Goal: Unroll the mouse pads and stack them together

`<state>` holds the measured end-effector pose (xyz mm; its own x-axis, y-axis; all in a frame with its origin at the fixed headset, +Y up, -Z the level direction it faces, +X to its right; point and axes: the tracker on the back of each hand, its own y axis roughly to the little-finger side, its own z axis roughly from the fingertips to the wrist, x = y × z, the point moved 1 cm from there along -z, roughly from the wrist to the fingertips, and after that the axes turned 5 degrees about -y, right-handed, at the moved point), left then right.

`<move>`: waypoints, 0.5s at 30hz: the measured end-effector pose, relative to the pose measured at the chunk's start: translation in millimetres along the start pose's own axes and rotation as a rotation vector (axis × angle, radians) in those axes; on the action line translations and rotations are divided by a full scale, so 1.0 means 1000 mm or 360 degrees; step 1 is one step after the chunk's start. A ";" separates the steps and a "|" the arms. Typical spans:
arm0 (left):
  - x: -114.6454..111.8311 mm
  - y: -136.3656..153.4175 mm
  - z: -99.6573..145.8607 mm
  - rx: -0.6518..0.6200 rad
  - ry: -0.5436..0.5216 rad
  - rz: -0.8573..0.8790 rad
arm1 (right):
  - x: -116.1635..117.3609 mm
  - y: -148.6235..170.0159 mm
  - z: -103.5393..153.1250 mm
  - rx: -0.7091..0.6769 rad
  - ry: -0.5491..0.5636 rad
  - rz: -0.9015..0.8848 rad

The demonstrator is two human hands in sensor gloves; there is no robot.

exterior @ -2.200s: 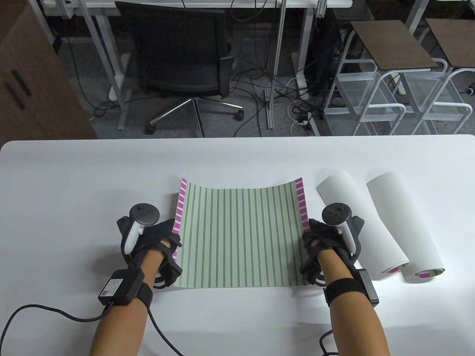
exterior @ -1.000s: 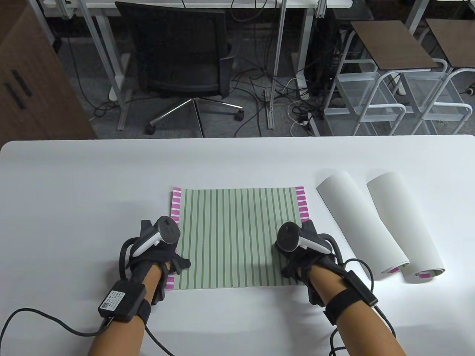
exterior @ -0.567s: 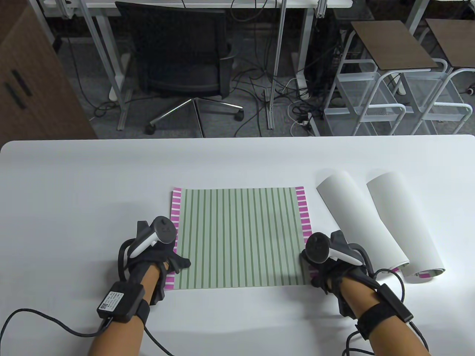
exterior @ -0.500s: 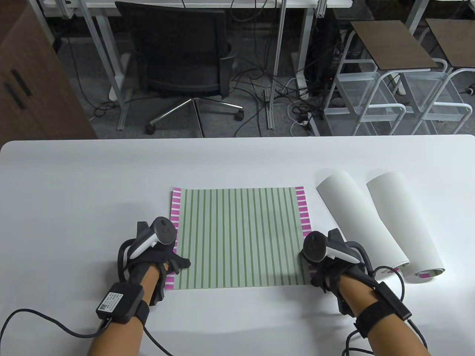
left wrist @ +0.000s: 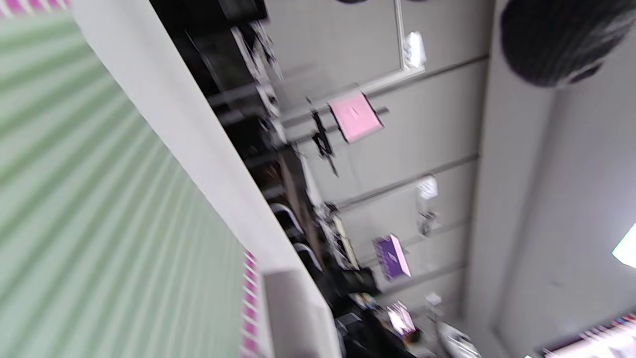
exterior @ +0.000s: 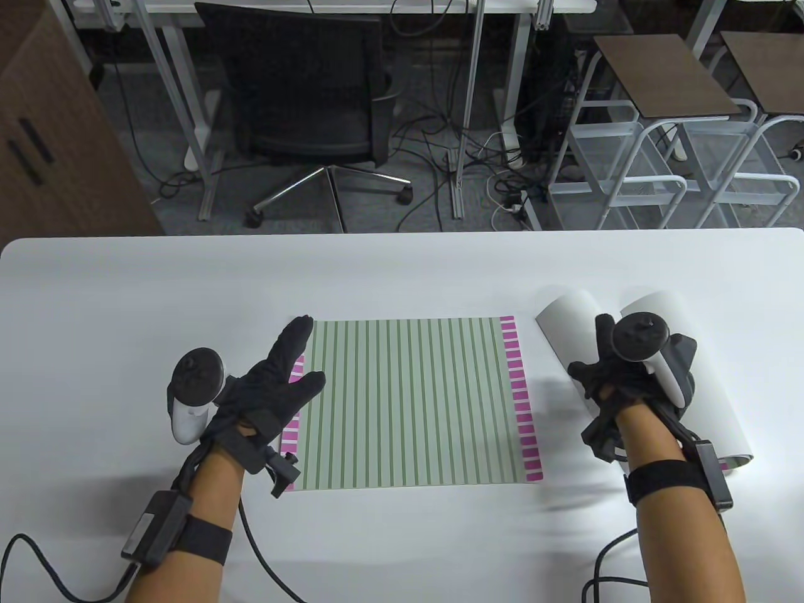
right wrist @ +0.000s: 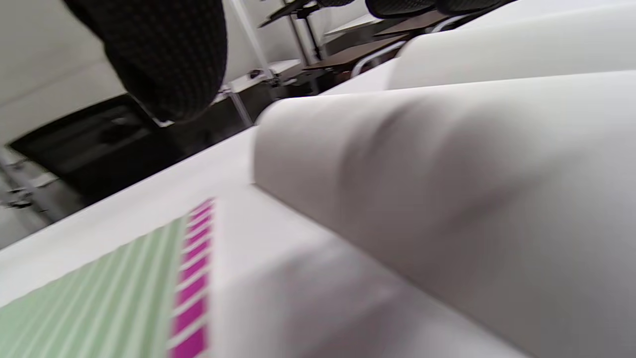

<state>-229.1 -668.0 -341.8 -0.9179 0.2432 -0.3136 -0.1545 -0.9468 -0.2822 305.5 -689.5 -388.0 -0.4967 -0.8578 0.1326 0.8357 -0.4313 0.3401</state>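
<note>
A green-striped mouse pad (exterior: 408,402) with magenta side bands lies unrolled and flat at the table's middle; it also shows in the left wrist view (left wrist: 99,223) and the right wrist view (right wrist: 99,308). Two rolled white pads lie to its right, the nearer roll (exterior: 565,320) and the farther roll (exterior: 722,414). My left hand (exterior: 308,352) is open, fingers stretched over the pad's left edge. My right hand (exterior: 587,345) is open over the nearer roll (right wrist: 447,199), fingers spread; I cannot tell whether it touches. One fingertip (right wrist: 164,54) hangs above the roll.
The white table (exterior: 125,301) reaches to both sides. Cables trail from both wrists over the near edge. Beyond the far edge are an office chair (exterior: 308,94) and white wire stools (exterior: 641,157).
Both hands left the flat pad's near corners. The left hand opened and slid forward along the left edge. The right hand moved right and forward to the nearer roll.
</note>
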 end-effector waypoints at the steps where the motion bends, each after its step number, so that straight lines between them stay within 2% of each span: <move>1: -0.002 0.001 0.000 0.0010 0.0021 0.0027 | 0.002 0.006 -0.003 0.0048 -0.0012 0.0002; 7: -0.007 0.009 -0.001 0.0049 0.0132 -0.0050 | 0.025 0.032 -0.016 0.0239 -0.0111 0.0052; 15: -0.010 0.015 -0.002 0.0113 0.0138 -0.0139 | 0.046 0.025 -0.026 0.0382 -0.0063 0.0606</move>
<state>-221.4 -684.7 -344.9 -0.8652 0.3398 -0.3686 -0.2607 -0.9330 -0.2482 310.0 -747.3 -397.5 -0.1766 -0.9295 0.3238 0.8848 -0.0058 0.4659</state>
